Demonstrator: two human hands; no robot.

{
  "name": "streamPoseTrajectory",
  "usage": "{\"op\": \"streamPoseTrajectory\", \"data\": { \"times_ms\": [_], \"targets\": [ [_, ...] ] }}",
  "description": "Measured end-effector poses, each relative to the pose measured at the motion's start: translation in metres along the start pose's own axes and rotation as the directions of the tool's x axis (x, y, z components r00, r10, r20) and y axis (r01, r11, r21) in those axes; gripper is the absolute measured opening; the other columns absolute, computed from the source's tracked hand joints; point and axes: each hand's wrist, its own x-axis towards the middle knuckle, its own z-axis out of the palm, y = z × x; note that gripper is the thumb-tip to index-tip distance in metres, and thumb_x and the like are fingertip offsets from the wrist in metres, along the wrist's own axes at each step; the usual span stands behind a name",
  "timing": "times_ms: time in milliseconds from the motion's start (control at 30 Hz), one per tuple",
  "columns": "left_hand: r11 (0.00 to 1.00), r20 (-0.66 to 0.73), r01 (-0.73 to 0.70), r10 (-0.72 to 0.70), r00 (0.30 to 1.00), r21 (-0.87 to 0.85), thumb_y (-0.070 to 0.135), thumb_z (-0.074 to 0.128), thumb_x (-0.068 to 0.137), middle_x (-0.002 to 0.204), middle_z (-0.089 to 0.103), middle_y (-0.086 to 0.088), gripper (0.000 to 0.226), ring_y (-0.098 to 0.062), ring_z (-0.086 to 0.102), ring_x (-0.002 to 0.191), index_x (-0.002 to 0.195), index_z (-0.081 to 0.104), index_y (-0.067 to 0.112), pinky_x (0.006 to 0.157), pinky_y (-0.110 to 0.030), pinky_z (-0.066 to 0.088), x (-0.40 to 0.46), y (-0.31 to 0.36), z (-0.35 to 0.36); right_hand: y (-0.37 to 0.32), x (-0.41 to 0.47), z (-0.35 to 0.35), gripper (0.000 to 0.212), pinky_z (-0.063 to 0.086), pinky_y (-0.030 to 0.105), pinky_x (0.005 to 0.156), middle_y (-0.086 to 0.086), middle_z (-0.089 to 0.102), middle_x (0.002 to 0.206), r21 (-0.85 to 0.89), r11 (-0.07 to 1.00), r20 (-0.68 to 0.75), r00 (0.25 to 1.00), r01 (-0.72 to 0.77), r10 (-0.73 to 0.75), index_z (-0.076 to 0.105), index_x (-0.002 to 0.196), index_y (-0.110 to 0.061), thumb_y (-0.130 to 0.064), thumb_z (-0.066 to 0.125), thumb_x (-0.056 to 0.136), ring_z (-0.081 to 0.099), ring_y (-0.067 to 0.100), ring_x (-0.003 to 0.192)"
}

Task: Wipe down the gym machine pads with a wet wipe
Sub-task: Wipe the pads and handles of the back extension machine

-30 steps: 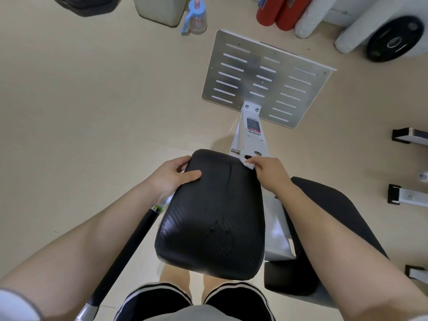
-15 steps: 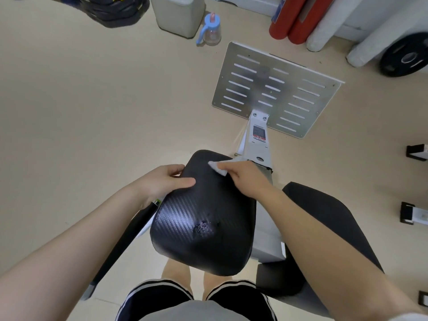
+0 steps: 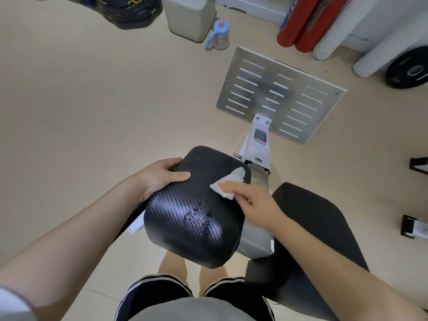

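A black textured gym pad [image 3: 185, 218] sits in the middle of the view, with a patch of water droplets [image 3: 199, 220] near its centre. My left hand [image 3: 159, 177] grips the pad's upper left edge, thumb lying on top. My right hand [image 3: 252, 200] presses a white wet wipe [image 3: 228, 183] flat onto the pad's upper right part, fingers extended over it. A second black pad, the seat [image 3: 312, 228], lies to the right under my right forearm.
The machine's white frame [image 3: 258, 144] runs to a slotted metal footplate [image 3: 280, 96] ahead. A blue-lidded bottle [image 3: 220, 35], a grey bin [image 3: 190, 17], red rollers [image 3: 301, 24] and a weight plate [image 3: 407, 68] stand along the far floor. My legs are below the pad.
My right hand has slid the wipe from the pad's far top edge down and across its surface. My left hand keeps its grip. The droplets show more clearly now.
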Motion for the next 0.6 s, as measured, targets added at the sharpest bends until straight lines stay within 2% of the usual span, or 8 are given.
{"op": "streamPoseTrajectory", "data": {
  "times_ms": [33,100,167,233,333,433,500,600],
  "targets": [
    [1.000,-0.003,0.000,0.000,1.000,-0.003,0.020,0.068,0.070,0.117,0.065,-0.015,0.048,-0.034,0.062,0.106,0.117,0.061,0.012,0.096,-0.046,0.047,0.000,0.000,0.001,0.001,-0.006,0.000,0.035,0.027,-0.001,0.098,-0.005,0.058,0.121,0.024,0.999,0.016,0.999,0.039,-0.039,0.066,0.114,-0.008,-0.004,0.042,0.088,0.044,-0.006,0.116],
    [1.000,-0.011,0.002,-0.002,1.000,-0.008,0.014,0.069,0.075,0.117,0.065,-0.015,0.043,-0.034,0.061,0.107,0.117,0.060,0.011,0.097,-0.046,0.047,0.001,-0.001,0.001,0.012,-0.005,-0.002,0.035,0.024,0.000,0.101,-0.007,0.053,0.125,0.013,0.999,0.044,0.999,0.031,-0.032,0.062,0.119,-0.007,-0.002,0.044,0.090,0.042,-0.005,0.119],
    [1.000,-0.023,0.010,-0.011,1.000,-0.013,0.012,0.068,0.078,0.118,0.065,-0.015,0.041,-0.033,0.062,0.107,0.118,0.060,0.011,0.096,-0.045,0.047,0.001,-0.002,0.001,0.025,0.004,-0.007,0.036,0.024,0.007,0.103,-0.004,0.051,0.133,-0.034,0.998,0.044,0.997,-0.056,0.057,0.055,0.128,-0.012,-0.004,0.044,0.095,0.043,0.006,0.125],
    [1.000,-0.016,0.013,-0.013,1.000,-0.010,0.017,0.069,0.073,0.118,0.065,-0.013,0.046,-0.032,0.062,0.107,0.118,0.060,0.013,0.095,-0.043,0.049,0.002,-0.002,0.000,0.037,0.017,-0.013,0.037,0.026,0.016,0.102,-0.005,0.050,0.137,-0.072,0.988,0.036,0.990,-0.136,0.138,0.050,0.134,-0.020,-0.014,0.042,0.098,0.044,0.011,0.127],
    [1.000,-0.003,0.007,-0.007,1.000,-0.004,0.012,0.068,0.077,0.117,0.066,-0.011,0.042,-0.029,0.064,0.103,0.119,0.060,0.012,0.088,-0.036,0.054,0.004,-0.003,0.000,0.045,0.034,-0.019,0.036,0.027,0.016,0.098,-0.011,0.052,0.128,-0.014,0.962,0.022,0.962,-0.271,0.272,0.049,0.134,-0.023,-0.027,0.034,0.101,0.043,0.008,0.122],
    [1.000,-0.020,0.009,-0.009,1.000,-0.007,0.006,0.058,0.087,0.116,0.066,-0.011,0.033,-0.026,0.064,0.099,0.119,0.060,0.012,0.082,-0.030,0.056,0.005,-0.002,0.000,0.048,0.040,-0.015,0.040,0.030,0.024,0.103,-0.004,0.055,0.130,0.079,0.935,0.015,0.938,-0.345,0.345,0.055,0.128,-0.019,-0.035,0.030,0.101,0.046,0.016,0.125],
    [1.000,-0.012,0.012,-0.012,1.000,-0.011,0.007,0.061,0.085,0.117,0.065,-0.012,0.034,-0.026,0.064,0.101,0.119,0.060,0.012,0.083,-0.031,0.056,0.004,-0.001,0.000,0.044,0.031,-0.013,0.041,0.025,0.026,0.110,0.000,0.047,0.141,0.079,0.942,0.032,0.946,-0.325,0.323,0.047,0.136,-0.020,-0.034,0.031,0.101,0.040,0.017,0.132],
    [1.000,-0.003,0.011,-0.011,1.000,-0.007,0.009,0.067,0.079,0.117,0.065,-0.014,0.038,-0.026,0.065,0.099,0.117,0.061,0.012,0.083,-0.032,0.056,0.002,0.001,0.000,0.023,0.003,-0.014,0.041,0.018,0.012,0.107,-0.003,0.041,0.143,0.017,0.986,0.128,0.979,-0.164,0.160,0.042,0.138,-0.018,-0.029,0.033,0.100,0.035,0.010,0.134]
  ]
}}
